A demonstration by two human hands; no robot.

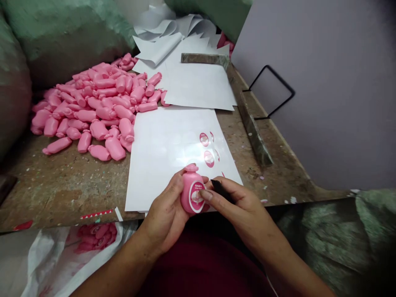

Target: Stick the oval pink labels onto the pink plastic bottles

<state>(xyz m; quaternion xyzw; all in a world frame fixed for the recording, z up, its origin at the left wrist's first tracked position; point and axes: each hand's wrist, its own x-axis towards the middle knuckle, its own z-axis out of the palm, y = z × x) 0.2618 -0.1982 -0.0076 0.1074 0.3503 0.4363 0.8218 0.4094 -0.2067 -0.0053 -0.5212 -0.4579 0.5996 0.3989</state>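
Note:
My left hand point(165, 210) is wrapped round a small pink bottle point(192, 194) that stands upright at the near table edge. An oval label with a white rim faces me on the bottle's front. My right hand point(238, 204) presses its thumb on that label from the right, and its fingers curl over a small black thing point(220, 187) that I cannot make out. Just behind the bottle lies a white sticker sheet point(167, 152) with a few pink oval labels point(206, 148) left on its right side.
A big heap of unlabelled pink bottles point(93, 103) covers the left of the worn table point(62, 185). Used white backing sheets point(192, 70) pile up at the back. A plastic bag with pink bottles point(93, 237) sits below the table's near edge on the left.

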